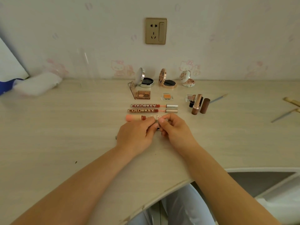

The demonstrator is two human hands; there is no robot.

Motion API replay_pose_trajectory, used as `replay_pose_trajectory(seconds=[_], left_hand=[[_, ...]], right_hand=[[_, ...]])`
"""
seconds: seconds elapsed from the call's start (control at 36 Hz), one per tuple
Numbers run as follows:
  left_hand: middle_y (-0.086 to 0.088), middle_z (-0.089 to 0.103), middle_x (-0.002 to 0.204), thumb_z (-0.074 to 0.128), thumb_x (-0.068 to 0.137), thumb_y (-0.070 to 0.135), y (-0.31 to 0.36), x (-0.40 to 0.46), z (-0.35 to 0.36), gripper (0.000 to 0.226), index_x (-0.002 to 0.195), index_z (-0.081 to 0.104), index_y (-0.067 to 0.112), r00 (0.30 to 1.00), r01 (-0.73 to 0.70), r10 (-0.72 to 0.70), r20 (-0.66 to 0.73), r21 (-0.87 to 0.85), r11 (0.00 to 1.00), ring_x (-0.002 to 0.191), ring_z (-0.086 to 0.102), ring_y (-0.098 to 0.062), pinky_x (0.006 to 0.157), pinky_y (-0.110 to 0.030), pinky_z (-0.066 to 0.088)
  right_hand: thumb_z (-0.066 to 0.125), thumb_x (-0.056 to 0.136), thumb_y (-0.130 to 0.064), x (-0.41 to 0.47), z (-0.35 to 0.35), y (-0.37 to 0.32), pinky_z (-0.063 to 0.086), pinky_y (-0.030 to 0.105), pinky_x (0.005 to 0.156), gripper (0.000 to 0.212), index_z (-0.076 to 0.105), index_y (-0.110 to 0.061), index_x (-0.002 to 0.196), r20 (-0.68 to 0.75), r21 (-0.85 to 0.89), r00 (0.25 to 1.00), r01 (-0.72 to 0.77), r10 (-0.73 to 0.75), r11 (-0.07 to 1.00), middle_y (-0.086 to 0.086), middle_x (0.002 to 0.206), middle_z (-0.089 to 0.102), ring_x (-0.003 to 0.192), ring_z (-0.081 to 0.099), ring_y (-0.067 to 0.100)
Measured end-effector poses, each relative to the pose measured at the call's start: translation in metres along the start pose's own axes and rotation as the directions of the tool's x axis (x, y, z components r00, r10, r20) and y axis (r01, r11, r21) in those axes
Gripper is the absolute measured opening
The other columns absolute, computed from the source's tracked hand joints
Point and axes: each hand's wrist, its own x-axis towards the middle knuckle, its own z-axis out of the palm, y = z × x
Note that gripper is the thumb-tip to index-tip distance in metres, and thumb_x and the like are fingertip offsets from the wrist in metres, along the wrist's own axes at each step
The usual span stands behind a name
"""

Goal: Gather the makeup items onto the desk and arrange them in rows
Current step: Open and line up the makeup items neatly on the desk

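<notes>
From the head camera I see my left hand (136, 135) and right hand (175, 129) meeting, each grip pinching one small item (157, 123), mostly hidden, over the pale wood-grain tabletop (65, 127). At 12 o'clock lie two slim COLORKEY tubes (154, 108); beyond, three round open compacts (167, 80).

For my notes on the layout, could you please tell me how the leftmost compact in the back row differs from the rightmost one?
The leftmost compact has a silver rim and a plain pale lid; the rightmost compact is white with a patterned lid. The leftmost compact's pan looks black, the rightmost compact's pinkish. The leftmost compact also appears larger than the rightmost. Both stand open, lids raised, on the desk by the wall.
</notes>
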Motion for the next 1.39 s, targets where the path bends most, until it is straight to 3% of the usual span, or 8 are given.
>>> replay_pose_trajectory(seconds=[0.14, 0.33, 0.44, 0.58, 0.72, 0.83, 1.08, 1.39], left_hand=[[0.003, 0.063, 0.077, 0.033, 0.095, 0.044, -0.003, -0.002, 0.000, 0.026, 0.090, 0.054, 0.027, 1.000, -0.024, 0.024, 0.011, -0.012, 1.000, 0.070, 0.057, -0.025, 0.051, -0.028, 0.031], [0.008, 0.050, 0.066, 0.037, 0.095, 0.040, -0.002, 0.000, -0.002, 0.027, 0.089, 0.055, 0.021, 0.998, -0.046, 0.044, -0.035, -0.056, 0.997, 0.063, 0.055, -0.023, 0.049, -0.029, 0.031], [0.008, 0.052, 0.069, 0.027, 0.099, 0.034, -0.008, 0.000, -0.005, 0.035, 0.095, 0.058, 0.018, 0.998, -0.025, 0.021, -0.055, -0.088, 0.996, 0.069, 0.055, -0.023, 0.055, -0.032, 0.034], [0.006, 0.052, 0.080, 0.033, 0.099, 0.025, -0.015, 0.001, -0.006, 0.022, 0.101, 0.052, 0.016, 1.000, 0.017, -0.019, -0.024, -0.096, 0.995, 0.073, 0.046, -0.017, 0.060, -0.031, 0.030], [0.001, 0.061, 0.092, 0.037, 0.097, 0.029, -0.014, 0.001, -0.007, 0.019, 0.107, 0.049, 0.018, 0.997, -0.019, 0.027, 0.072, -0.105, 0.994, 0.080, 0.054, -0.018, 0.067, -0.039, 0.047], [0.010, 0.056, 0.088, 0.045, 0.094, 0.033, -0.014, -0.001, -0.008, 0.016, 0.103, 0.053, 0.022, 0.989, -0.091, 0.095, 0.112, -0.040, 0.995, 0.068, 0.045, -0.009, 0.057, -0.028, 0.038], [0.016, 0.049, 0.087, 0.052, 0.089, 0.037, -0.014, -0.005, -0.009, 0.014, 0.099, 0.055, 0.026, 0.990, -0.115, 0.111, 0.085, 0.037, 0.993, 0.073, 0.044, -0.009, 0.058, -0.026, 0.032], [0.011, 0.055, 0.100, 0.054, 0.087, 0.039, -0.017, -0.004, -0.005, 0.017, 0.099, 0.057, 0.028, 0.984, -0.122, 0.112, 0.140, 0.066, 0.990, 0.090, 0.053, -0.014, 0.060, -0.027, 0.037]], right_hand=[[0.053, 0.092, -0.011, 0.000, 0.000, 0.000, 0.041, 0.016, 0.053, 0.015, 0.056, -0.019, 0.079, 0.015, -0.054, 1.000, 0.022, -0.021, 0.998, -0.002, 0.060, 0.052, 0.049, 0.045, 0.002], [0.052, 0.093, -0.011, 0.000, -0.002, -0.001, 0.044, 0.015, 0.058, 0.015, 0.061, -0.019, 0.085, 0.069, 0.108, 0.998, -0.006, -0.001, 0.994, -0.013, 0.055, 0.058, 0.052, 0.049, 0.002], [0.049, 0.095, -0.018, 0.000, -0.009, 0.000, 0.045, 0.022, 0.061, 0.017, 0.064, -0.018, 0.087, -0.077, 0.210, 0.997, -0.016, 0.033, 0.978, -0.010, 0.060, 0.056, 0.056, 0.048, 0.006], [0.042, 0.097, -0.028, 0.000, -0.027, 0.005, 0.039, 0.017, 0.054, 0.024, 0.058, -0.021, 0.080, -0.297, -0.169, 0.954, -0.020, -0.031, 0.985, -0.008, 0.059, 0.048, 0.055, 0.043, 0.006], [0.045, 0.096, -0.021, -0.004, -0.034, 0.008, 0.036, 0.005, 0.053, 0.019, 0.056, -0.023, 0.080, -0.255, -0.373, 0.962, -0.008, -0.095, 0.928, -0.009, 0.071, 0.052, 0.063, 0.045, 0.005], [0.049, 0.094, -0.019, -0.005, -0.032, 0.010, 0.038, 0.004, 0.060, 0.013, 0.059, -0.016, 0.087, -0.196, -0.517, 0.974, -0.003, -0.116, 0.856, -0.012, 0.079, 0.056, 0.073, 0.050, 0.002], [0.049, 0.094, -0.018, -0.004, -0.025, 0.009, 0.032, 0.028, 0.062, 0.011, 0.054, -0.012, 0.086, -0.105, -0.675, 0.986, 0.027, -0.132, 0.737, 0.000, 0.085, 0.055, 0.076, 0.046, 0.015], [0.047, 0.096, -0.022, -0.005, -0.022, 0.009, 0.037, 0.028, 0.076, 0.018, 0.056, -0.008, 0.102, -0.041, -0.796, 0.993, 0.036, -0.114, 0.604, 0.007, 0.104, 0.057, 0.095, 0.050, 0.022]])
